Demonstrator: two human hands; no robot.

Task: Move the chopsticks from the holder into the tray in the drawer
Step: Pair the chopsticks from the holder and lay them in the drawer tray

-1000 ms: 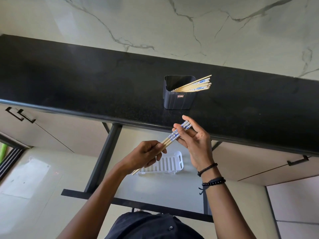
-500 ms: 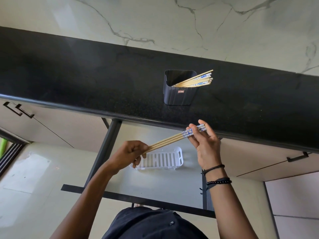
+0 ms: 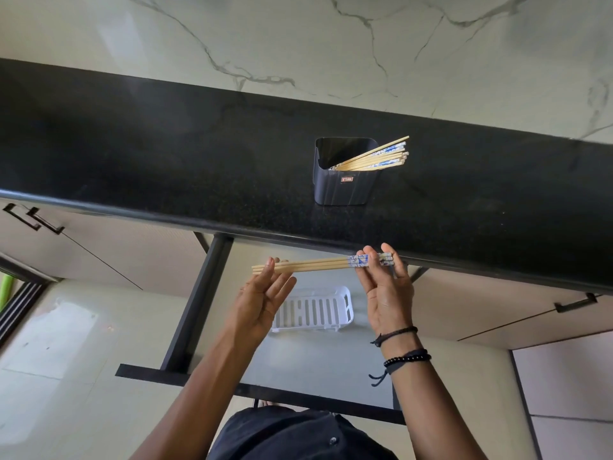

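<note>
A small bundle of wooden chopsticks with blue-patterned ends lies level between both hands, above the open drawer. My right hand pinches the patterned end. My left hand supports the plain tips with its fingers spread. Below them, a white slotted tray sits in the drawer with nothing in it that I can see. On the black counter stands a dark square holder with several more chopsticks leaning out to the right.
The drawer's black front rail crosses near my body. Closed cabinet doors with black handles flank the drawer. A marble wall rises behind the counter.
The held chopsticks turned from slanted to level and spread across both hands. My left hand opened from a closed grip to flat fingers under the tips; my right hand shifted right.
</note>
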